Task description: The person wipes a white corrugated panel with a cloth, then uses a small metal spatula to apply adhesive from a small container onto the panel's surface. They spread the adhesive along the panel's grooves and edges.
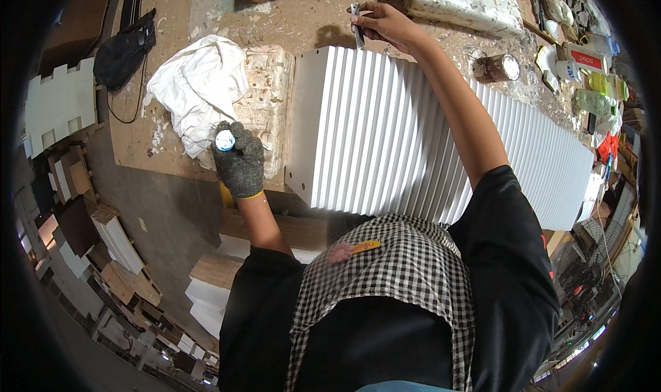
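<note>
Black sleeves flank a checked apron — one grey glove is yellow-edged.

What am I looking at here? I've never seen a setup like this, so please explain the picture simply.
There's no machine: these are a person's own hands, seen by a head-worn camera looking down. Its wide lens bends straight edges. The gloved left hand holds a small round white-and-blue thing. The bare right hand holds a slim tool by the far edge of what looks like a row of white boards. On the worktable are also a white cloth and a stained can.
</note>
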A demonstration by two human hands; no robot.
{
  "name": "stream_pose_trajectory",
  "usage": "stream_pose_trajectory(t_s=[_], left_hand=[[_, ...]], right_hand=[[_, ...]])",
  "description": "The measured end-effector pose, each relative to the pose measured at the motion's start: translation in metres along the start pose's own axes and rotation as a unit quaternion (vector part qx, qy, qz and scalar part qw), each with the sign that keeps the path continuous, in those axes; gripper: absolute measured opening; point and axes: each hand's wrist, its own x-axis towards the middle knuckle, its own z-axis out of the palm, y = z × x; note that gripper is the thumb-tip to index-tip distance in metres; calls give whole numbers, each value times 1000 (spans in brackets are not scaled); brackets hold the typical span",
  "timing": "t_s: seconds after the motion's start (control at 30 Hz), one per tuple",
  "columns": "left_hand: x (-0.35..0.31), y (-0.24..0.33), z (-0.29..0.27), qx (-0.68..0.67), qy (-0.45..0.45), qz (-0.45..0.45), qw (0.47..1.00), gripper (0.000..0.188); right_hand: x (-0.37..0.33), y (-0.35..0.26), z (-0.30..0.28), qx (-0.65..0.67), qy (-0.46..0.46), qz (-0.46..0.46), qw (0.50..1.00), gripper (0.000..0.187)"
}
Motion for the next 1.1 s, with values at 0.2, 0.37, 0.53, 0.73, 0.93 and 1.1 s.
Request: stream_pose_trajectory(t_s=[0.2, 0.37, 0.53, 0.73, 0.93, 1.1], left_hand=[[0, 2, -4, -1, 9, 1, 1000, 28], [1, 3, -4, -3, 13, -10, 1000, 27], [0, 0, -1, -1, 41, 7, 999, 25], [0, 2, -8, 6, 44, 10, 999, 23], [2, 3, -13, 23, -28, 4, 999, 25], [3, 7, -15, -3, 13, -12, 1000, 27]], right_hand=[[-6, -3, -1, 44, 32, -18, 998, 35], [-41, -25, -7, 213, 45, -38, 975, 20], [-68, -17, -31, 300, 41, -64, 951, 18], [-107, -13, -24, 302, -15, -39, 952, 18], [-79, -20, -41, -210, 22, -30, 977, 24], [-38, -14, -53, -302, -30, -195, 933, 31]])
